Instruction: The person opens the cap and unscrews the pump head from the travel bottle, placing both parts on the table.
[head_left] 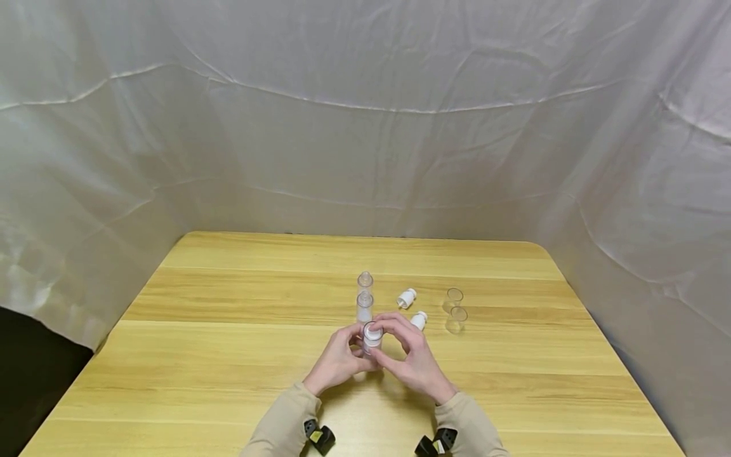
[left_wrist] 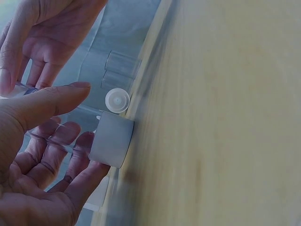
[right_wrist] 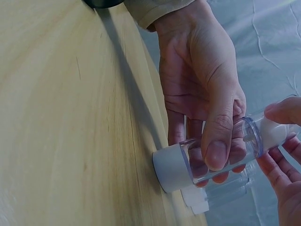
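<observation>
A clear cylindrical bottle (head_left: 372, 347) with a white base (right_wrist: 172, 168) stands upright near the middle of the table. My left hand (head_left: 337, 363) grips its transparent body, thumb on one side and fingers round the other. At the top, my right hand (head_left: 412, 362) pinches a white pump head (right_wrist: 273, 133) between thumb and fingers, right at the bottle's mouth. The lower part of this pump shows inside the clear rim in the right wrist view. Only part of the right hand appears there, at the right edge.
Behind the held bottle stand two similar bottles with clear tops, a nearer one (head_left: 364, 307) and a farther one (head_left: 365, 280). Two loose white pump heads, one farther (head_left: 407, 298) and one nearer (head_left: 419, 320), lie right of them. Two clear caps (head_left: 454, 298) stand farther right.
</observation>
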Demonstrator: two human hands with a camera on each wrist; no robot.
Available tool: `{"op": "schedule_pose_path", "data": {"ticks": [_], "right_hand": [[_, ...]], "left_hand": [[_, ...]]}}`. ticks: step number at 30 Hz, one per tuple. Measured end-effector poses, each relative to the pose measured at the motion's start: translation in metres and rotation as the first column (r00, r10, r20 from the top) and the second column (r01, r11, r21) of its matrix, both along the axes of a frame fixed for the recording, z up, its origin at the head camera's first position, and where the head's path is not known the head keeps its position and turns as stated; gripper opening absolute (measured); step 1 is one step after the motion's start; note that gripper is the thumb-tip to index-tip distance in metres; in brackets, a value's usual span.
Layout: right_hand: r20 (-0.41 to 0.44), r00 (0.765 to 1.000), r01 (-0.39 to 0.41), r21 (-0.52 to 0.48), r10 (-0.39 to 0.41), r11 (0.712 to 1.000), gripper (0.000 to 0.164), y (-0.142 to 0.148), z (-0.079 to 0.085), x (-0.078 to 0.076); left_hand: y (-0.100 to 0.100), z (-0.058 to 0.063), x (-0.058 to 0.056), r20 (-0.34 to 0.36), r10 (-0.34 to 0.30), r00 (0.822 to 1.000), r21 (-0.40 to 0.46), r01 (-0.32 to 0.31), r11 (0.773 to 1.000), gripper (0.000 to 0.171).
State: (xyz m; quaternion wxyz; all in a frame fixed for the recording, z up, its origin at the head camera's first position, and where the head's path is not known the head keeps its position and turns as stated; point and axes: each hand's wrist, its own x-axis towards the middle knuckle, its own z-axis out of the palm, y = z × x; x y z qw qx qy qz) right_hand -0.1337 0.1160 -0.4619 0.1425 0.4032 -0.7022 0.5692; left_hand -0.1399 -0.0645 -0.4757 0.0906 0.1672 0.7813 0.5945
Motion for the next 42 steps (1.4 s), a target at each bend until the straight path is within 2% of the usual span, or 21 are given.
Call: {"op": "schedule_pose_path", "data": {"ticks": [4, 10, 18, 29, 35, 42], "right_hand": [[-0.008, 1.0, -0.005, -0.003, 0.005, 1.0, 0.04, 0.0, 0.001, -0.001], [0.037, 0.999, -0.032, -0.065, 0.034, 0.997, 0.038, 0.0, 0.006, -0.004], [0.038, 0.999, -0.029, -0.113, 0.033, 0.993, 0.037, 0.003, 0.013, -0.005], [0.084, 0.996, 0.023, -0.201, -0.006, 0.979, 0.043, 0.016, 0.031, -0.005], [0.051, 0.997, 0.074, -0.194, -0.065, 0.978, 0.044, 0.035, 0.03, -0.008], [0.035, 0.976, 0.217, -0.096, -0.214, 0.972, 0.047, 0.066, 0.024, -0.009]], "left_hand": [[0.0, 0.001, 0.0, 0.003, 0.005, 1.0, 0.001, -0.005, 1.0, 0.042], [0.001, 0.002, 0.001, 0.012, 0.014, 1.0, 0.0, -0.014, 1.0, 0.037], [0.002, 0.003, 0.001, 0.003, 0.016, 1.0, -0.022, -0.016, 1.0, 0.037], [0.004, 0.004, 0.0, 0.015, 0.024, 1.0, -0.028, -0.024, 0.999, 0.04], [0.005, 0.003, 0.0, -0.005, 0.028, 1.0, -0.044, -0.028, 0.999, 0.039], [0.006, 0.002, 0.001, -0.016, 0.025, 1.0, -0.051, -0.026, 0.998, 0.039]]}}
